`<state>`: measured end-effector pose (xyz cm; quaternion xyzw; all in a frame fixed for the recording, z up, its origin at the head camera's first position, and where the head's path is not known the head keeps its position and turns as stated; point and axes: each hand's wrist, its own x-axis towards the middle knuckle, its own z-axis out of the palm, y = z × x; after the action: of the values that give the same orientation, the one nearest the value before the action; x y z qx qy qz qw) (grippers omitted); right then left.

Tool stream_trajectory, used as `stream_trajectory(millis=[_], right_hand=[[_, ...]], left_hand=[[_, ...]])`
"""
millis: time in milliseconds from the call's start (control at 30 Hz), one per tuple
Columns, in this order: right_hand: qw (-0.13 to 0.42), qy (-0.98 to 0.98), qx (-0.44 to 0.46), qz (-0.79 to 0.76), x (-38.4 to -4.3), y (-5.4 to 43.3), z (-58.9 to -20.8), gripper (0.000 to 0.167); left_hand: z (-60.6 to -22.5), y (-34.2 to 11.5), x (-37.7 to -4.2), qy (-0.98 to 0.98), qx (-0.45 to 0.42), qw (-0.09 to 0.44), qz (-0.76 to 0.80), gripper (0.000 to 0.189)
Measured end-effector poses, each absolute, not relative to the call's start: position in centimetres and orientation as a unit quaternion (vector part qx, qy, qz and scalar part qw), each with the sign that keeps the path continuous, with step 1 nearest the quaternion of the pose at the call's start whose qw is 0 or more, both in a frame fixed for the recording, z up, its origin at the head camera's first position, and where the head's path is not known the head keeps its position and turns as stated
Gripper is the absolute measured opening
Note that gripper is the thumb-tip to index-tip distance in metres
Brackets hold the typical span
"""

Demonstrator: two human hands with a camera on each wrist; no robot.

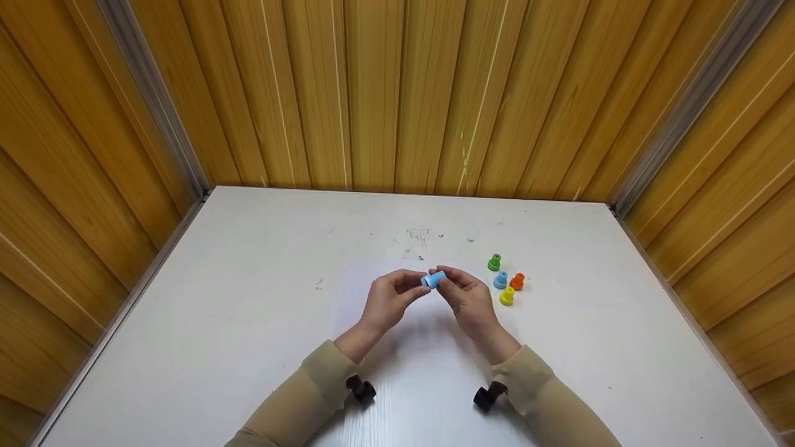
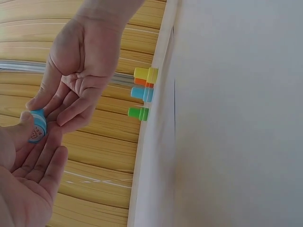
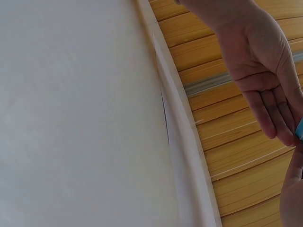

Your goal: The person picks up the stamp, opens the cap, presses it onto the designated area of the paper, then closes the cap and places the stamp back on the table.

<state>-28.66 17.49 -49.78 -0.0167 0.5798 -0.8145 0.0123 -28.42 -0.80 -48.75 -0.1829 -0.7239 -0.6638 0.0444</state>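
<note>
Tabletop: white table point(image 1: 205, 316), dark scuffs toward the far edge; a thin pale sheet point(image 1: 357, 298) lies on it around the hands, outline faint.
Walls: yellow-brown wood-look panels point(image 1: 372, 93) on three sides, grey metal strips point(image 1: 164, 105) in the corners.
Standing group, right of the hands: green peg point(image 1: 494, 262) farthest back; light-blue peg point(image 1: 500, 280), orange peg point(image 1: 517, 282) and yellow peg point(image 1: 507, 296) close together nearer the person. All upright, broad base down.
Piece in hand: blue piece point(image 1: 435, 279), pale band round it, held up between both hands; round end bears a reddish-brown print in the left wrist view.
Left hand point(image 1: 388, 298): pinching the blue piece, thumb against it.
Right hand point(image 1: 469, 304): pinching the same piece from the other side.
Forearms: khaki sleeves point(image 1: 298, 403), angled inward; a black device point(image 1: 361, 390) at each wrist.
</note>
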Motion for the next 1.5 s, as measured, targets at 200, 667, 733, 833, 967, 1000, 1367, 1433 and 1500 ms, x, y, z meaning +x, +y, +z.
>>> stream_trajectory(millis=[200,667,733,833,967,1000,1367,1433,1500], right_hand=[[0.026,0.567,-0.008,-0.823,-28.6,17.4,-49.7,0.029],[-0.011,0.630,0.003,-0.777,-31.5,16.9,-49.0,0.032],[-0.024,0.660,-0.007,-0.751,-32.2,16.6,-49.0,0.031],[-0.044,0.703,-0.022,-0.709,-33.2,16.0,-48.8,0.030],[-0.064,0.760,-0.040,-0.646,-34.6,15.0,-48.7,0.026],[-0.065,0.775,-0.044,-0.627,-35.0,14.8,-48.7,0.025],[-0.025,0.878,-0.088,-0.470,-37.9,12.9,-49.5,0.018],[-0.017,0.882,-0.089,-0.461,-38.0,12.6,-49.6,0.018],[-0.009,0.887,-0.089,-0.454,-38.2,12.4,-49.6,0.018]], left_hand=[[-48.7,-1.0,-28.6,-0.722,-0.181,0.039,-0.667,0.024],[-48.7,-4.2,-31.6,-0.736,-0.127,0.101,-0.658,0.029],[-48.7,-4.7,-32.0,-0.739,-0.111,0.108,-0.656,0.029],[-48.7,-5.2,-32.5,-0.745,-0.081,0.111,-0.653,0.029],[-49.1,-5.8,-33.0,-0.755,-0.052,0.105,-0.646,0.030],[-49.3,-5.9,-33.2,-0.757,-0.047,0.103,-0.644,0.030],[-50.3,-6.6,-33.7,-0.768,-0.030,0.090,-0.634,0.032],[-50.3,-6.6,-33.6,-0.768,-0.029,0.088,-0.633,0.032],[-50.3,-6.6,-33.6,-0.768,-0.030,0.088,-0.634,0.031]])
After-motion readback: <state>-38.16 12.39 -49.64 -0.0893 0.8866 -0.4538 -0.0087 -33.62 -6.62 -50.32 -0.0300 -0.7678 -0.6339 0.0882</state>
